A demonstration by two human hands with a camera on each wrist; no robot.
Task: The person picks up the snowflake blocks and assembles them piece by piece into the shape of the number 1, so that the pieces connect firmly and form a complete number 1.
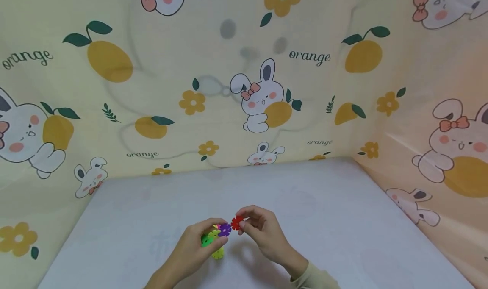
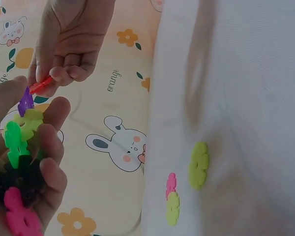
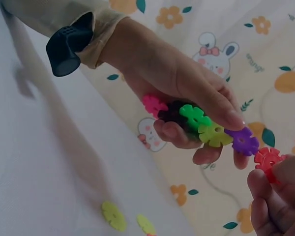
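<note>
My left hand holds a chain of flower-shaped plastic snowflake discs: a pink disc, a black disc, a green disc, a yellow disc and, at its end, a purple disc. The left thumb presses near the purple one. Between thumb and fingers, my right hand pinches a red disc. Its notched edge is right at the purple disc's rim. The chain hangs above the table, partly hidden by the left fingers in the head view.
A loose yellow-green disc lies on the white tabletop. Close by are a small pink disc and another yellow disc, overlapping. A patterned curtain with rabbits and oranges stands behind the table and along its sides.
</note>
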